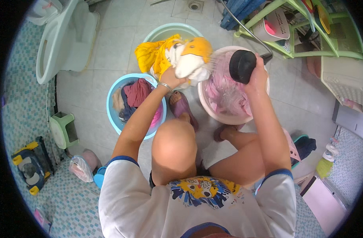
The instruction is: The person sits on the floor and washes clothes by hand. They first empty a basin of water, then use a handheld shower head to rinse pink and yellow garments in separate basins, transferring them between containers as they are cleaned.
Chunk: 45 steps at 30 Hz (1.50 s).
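My left hand [173, 78] grips a bundled yellow and white garment [187, 55] above the floor, partly over a pale green basin [172, 28]. In my right hand [258, 78] is a black shower head [242, 66], tilted to the left. Fine streams of water run from it towards the garment. Below the shower head stands a pale pink basin [203, 98] holding pink cloth [221, 89] in water. A light blue basin [112, 114], beside my left forearm, contains dark red, navy, beige and bright pink clothes [137, 92].
A white toilet [77, 38] stands at the upper left, with a green stool [62, 131] below it. At the upper right is a green rack [312, 53] with a white basket [273, 26]. The shower hose [244, 25] crosses past the rack. A floor drain [195, 5] lies ahead.
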Each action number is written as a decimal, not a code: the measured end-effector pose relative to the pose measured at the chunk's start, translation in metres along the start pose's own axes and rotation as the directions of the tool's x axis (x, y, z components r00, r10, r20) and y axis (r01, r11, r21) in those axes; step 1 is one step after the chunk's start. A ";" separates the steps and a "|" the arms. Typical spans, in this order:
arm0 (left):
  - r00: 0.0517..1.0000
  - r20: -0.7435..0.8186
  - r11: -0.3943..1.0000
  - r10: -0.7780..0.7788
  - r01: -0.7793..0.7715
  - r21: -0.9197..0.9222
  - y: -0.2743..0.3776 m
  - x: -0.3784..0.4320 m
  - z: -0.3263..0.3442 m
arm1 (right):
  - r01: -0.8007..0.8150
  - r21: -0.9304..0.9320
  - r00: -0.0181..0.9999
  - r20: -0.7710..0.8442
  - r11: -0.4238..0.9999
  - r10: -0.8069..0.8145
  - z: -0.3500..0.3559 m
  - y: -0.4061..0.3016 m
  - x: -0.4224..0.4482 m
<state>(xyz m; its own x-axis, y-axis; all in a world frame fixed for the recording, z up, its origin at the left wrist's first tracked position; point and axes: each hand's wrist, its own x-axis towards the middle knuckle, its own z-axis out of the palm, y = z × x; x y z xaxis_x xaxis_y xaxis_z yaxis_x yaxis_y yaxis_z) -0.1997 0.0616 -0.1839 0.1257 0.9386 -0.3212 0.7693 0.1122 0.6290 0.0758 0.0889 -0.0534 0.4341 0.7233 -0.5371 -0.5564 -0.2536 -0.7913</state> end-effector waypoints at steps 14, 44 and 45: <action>0.930 -0.309 0.969 -0.202 0.236 0.078 -0.162 0.089 -0.053 | -0.003 0.052 0.998 0.061 0.999 0.000 -0.003 0.012 0.007; 0.963 -0.260 0.864 -0.069 0.187 0.467 -0.037 0.140 0.076 | 0.272 -0.514 0.923 -0.102 0.814 -0.372 0.079 0.187 0.105; 0.950 -0.310 0.774 -0.022 0.212 0.596 -0.051 0.145 0.087 | 0.294 -0.602 0.904 -0.078 0.742 -0.421 0.085 0.196 0.107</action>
<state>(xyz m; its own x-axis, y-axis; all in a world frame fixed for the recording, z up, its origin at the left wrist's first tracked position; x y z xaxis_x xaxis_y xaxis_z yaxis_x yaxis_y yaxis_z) -0.1659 0.1632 -0.3237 -0.0918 0.9908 -0.0998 0.9958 0.0920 -0.0029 -0.0471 0.1712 -0.2408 0.6819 0.7101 -0.1751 0.1410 -0.3625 -0.9213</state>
